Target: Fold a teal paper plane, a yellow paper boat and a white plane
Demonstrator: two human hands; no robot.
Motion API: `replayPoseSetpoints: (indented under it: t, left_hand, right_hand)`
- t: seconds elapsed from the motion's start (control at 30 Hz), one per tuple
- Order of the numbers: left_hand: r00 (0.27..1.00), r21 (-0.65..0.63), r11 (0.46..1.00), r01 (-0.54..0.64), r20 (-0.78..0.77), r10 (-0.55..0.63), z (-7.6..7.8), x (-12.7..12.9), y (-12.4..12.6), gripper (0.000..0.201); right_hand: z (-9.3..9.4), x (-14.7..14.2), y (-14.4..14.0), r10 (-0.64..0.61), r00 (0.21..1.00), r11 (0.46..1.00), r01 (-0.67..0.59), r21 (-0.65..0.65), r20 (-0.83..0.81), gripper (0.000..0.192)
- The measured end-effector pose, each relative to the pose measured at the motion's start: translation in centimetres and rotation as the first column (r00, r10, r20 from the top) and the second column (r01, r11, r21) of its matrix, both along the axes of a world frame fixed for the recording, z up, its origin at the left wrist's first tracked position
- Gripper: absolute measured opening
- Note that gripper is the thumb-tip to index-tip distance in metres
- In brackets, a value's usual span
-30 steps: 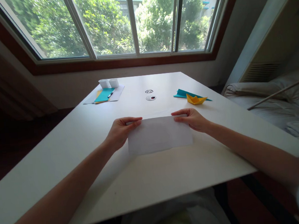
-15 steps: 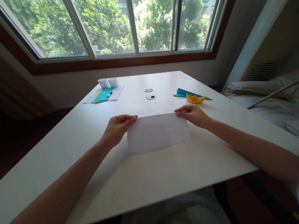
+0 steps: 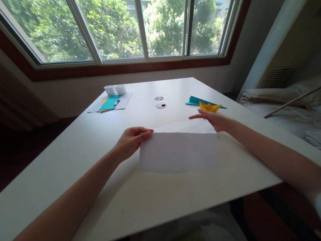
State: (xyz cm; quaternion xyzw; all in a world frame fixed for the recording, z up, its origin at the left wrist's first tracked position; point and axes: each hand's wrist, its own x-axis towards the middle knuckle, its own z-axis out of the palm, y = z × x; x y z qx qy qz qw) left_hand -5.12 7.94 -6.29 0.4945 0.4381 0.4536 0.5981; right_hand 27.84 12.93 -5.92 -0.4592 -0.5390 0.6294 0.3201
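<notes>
A folded white sheet of paper [image 3: 178, 150] is lifted off the white table [image 3: 101, 148], its top edge raised toward me and its two layers parting at the top. My left hand [image 3: 131, 140] pinches its upper left corner. My right hand [image 3: 215, 119] holds the upper right corner, fingers partly hidden behind the sheet, index finger stretched out to the left.
A yellow paper boat [image 3: 210, 106] lies on a teal paper [image 3: 194, 100] just beyond my right hand. At the far left are sheets with a teal paper [image 3: 109, 101], a pen and two small white boxes [image 3: 115, 89]. A round cable hole [image 3: 160, 105] sits mid-table. A bed is at the right.
The paper lay flat under both hands; now its far edge is lifted off the table and the sheet stands up, shifted slightly right. My right hand moved up and to the right.
</notes>
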Motion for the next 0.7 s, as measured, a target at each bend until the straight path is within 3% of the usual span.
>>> replayPoseSetpoints:
  t: [0.03, 0.1, 0.17, 0.23, 0.3, 0.43, 0.6, 0.7]
  left_hand:
    - [1.0, -0.013, 1.0, 0.028, -0.004, -0.029, 0.0, 0.1, 0.0, 0.022]
    - [0.997, -0.032, 0.997, 0.077, -0.016, -0.077, 0.0, 0.4, 0.0, 0.022]
    - [0.993, -0.042, 0.993, 0.112, -0.02, -0.112, 0.0, 0.6, 0.0, 0.021]
    - [0.989, -0.054, 0.988, 0.143, -0.021, -0.144, 0.0, 0.8, -0.1, 0.02]
    - [0.987, -0.068, 0.985, 0.159, -0.006, -0.159, 0.1, 0.7, -0.1, 0.021]
    - [0.984, -0.109, 0.982, 0.155, 0.104, -0.143, 0.4, 0.2, -0.1, 0.046]
    - [0.945, -0.264, 0.958, 0.108, 0.327, -0.016, 0.7, -0.6, 0.4, 0.036]
    - [0.924, -0.272, 0.956, 0.114, 0.382, -0.002, 0.9, -0.4, 0.4, 0.042]
  right_hand:
    - [0.1, 0.0, 0.0, 0.111, 0.993, 0.988, -0.114, -0.106, -0.032, 0.045]
    - [0.2, -0.4, -0.1, 0.299, 0.947, 0.911, -0.319, -0.26, -0.116, 0.045]
    - [0.5, -1.1, -0.4, 0.378, 0.916, 0.879, -0.401, -0.257, -0.135, 0.046]
    - [0.6, -1.8, -0.8, 0.401, 0.907, 0.884, -0.42, -0.207, -0.128, 0.046]
    - [0.5, -2.3, -1.1, 0.391, 0.913, 0.897, -0.407, -0.174, -0.119, 0.045]
    - [-0.1, -1.9, -0.7, 0.3, 0.943, 0.935, -0.321, -0.151, -0.143, 0.039]
    - [-1.0, -1.0, -0.1, 0.071, 0.956, 0.995, -0.087, -0.045, -0.284, 0.039]
    - [-1.1, -1.4, -0.2, -0.011, 0.936, 1.0, 0.012, 0.001, -0.353, 0.041]
